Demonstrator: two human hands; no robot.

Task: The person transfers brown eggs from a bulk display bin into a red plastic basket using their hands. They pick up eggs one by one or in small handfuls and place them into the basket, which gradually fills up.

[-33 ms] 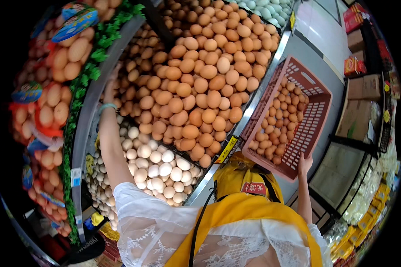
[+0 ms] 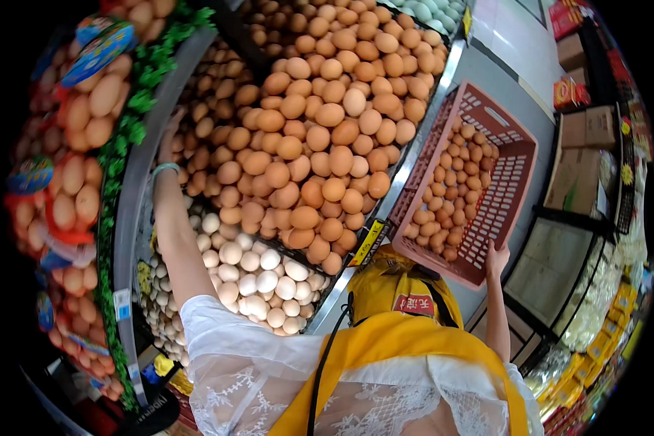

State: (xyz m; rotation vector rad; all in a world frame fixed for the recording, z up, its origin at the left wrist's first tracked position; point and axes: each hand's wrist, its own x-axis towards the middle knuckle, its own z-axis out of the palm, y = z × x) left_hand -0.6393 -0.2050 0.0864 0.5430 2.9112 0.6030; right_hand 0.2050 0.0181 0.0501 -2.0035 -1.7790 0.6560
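My left hand [image 2: 169, 136] reaches up into a big heap of loose brown eggs [image 2: 320, 138] in a sloping display bin. Its fingers lie among the eggs at the heap's left edge, and whether they grip one is hidden. A teal bracelet [image 2: 163, 168] circles that wrist. My right hand [image 2: 495, 259] grips the near rim of a pink plastic basket [image 2: 517, 145], holding it tilted beside the bin's metal edge. Several brown eggs [image 2: 450, 196] lie in the basket's lower half.
A bin of white eggs [image 2: 258, 276] sits below the brown heap. Netted bags of eggs [image 2: 73, 182] hang at the left behind green plastic trim [image 2: 127, 138]. Cardboard boxes [image 2: 581, 156] and stocked shelves [image 2: 596, 305] stand to the right across a grey floor aisle.
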